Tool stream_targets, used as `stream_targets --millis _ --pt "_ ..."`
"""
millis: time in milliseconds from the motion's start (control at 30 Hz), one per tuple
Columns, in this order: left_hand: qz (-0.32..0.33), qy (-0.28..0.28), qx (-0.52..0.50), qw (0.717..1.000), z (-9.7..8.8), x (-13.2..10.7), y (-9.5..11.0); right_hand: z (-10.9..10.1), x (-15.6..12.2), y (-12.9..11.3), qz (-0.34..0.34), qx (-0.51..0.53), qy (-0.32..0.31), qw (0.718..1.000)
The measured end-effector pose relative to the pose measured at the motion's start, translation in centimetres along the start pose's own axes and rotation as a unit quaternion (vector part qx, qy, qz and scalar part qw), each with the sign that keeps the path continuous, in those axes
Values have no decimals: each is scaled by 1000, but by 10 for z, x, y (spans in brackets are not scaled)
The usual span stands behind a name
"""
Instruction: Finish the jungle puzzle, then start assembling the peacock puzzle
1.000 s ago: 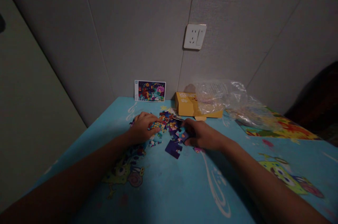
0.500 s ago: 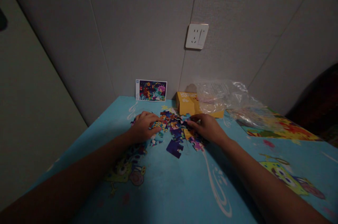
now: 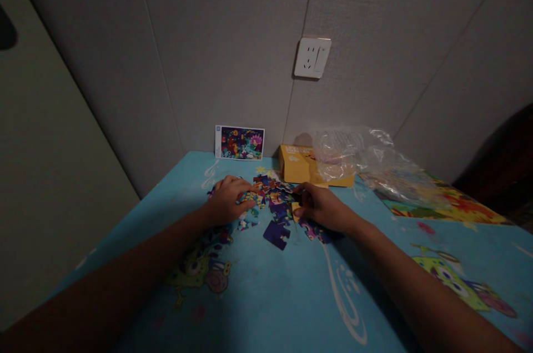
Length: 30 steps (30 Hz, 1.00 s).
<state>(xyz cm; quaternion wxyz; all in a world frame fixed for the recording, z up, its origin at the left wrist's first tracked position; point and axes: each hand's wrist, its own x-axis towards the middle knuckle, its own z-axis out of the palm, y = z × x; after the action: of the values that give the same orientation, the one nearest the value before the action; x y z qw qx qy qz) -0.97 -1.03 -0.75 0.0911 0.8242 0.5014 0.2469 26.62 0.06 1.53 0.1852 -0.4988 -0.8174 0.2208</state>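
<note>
Surface: a table (image 3: 266,297) under a light-blue cloth printed with cartoon figures, pushed into a dim corner of grey panelled wall.
Landmark: a loose heap of jigsaw pieces (image 3: 272,197), flat and knobbed, many-coloured, near the table's far edge.
Left hand (image 3: 227,203): lies curled on the heap's left side, fingers bent over pieces.
Right hand (image 3: 322,208): on the heap's right side, fingertips pinched together at a piece; the grip itself is too dark to read.
Behind the heap: a picture card (image 3: 239,142) leaning on the wall; a white socket (image 3: 312,58) above.
Right of the heap: a yellow cardboard box (image 3: 297,164), crumpled clear plastic bag (image 3: 358,156) draped over it; contents cannot be told.
</note>
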Motion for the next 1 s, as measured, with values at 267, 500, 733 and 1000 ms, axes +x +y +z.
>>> stream_targets --millis 267,500,733,1000 --pt "19 17 21 999 0 -1 -1 -3 3 5 -17 78 114 990" --pt "120 38 -14 992 -2 -3 6 11 1 -6 -237 101 194 947" --pt "144 50 -34 988 3 -6 11 23 -8 -29 -290 70 150 943" --pt "138 53 -23 989 -4 -9 18 2 -8 -29 -236 -27 107 966"
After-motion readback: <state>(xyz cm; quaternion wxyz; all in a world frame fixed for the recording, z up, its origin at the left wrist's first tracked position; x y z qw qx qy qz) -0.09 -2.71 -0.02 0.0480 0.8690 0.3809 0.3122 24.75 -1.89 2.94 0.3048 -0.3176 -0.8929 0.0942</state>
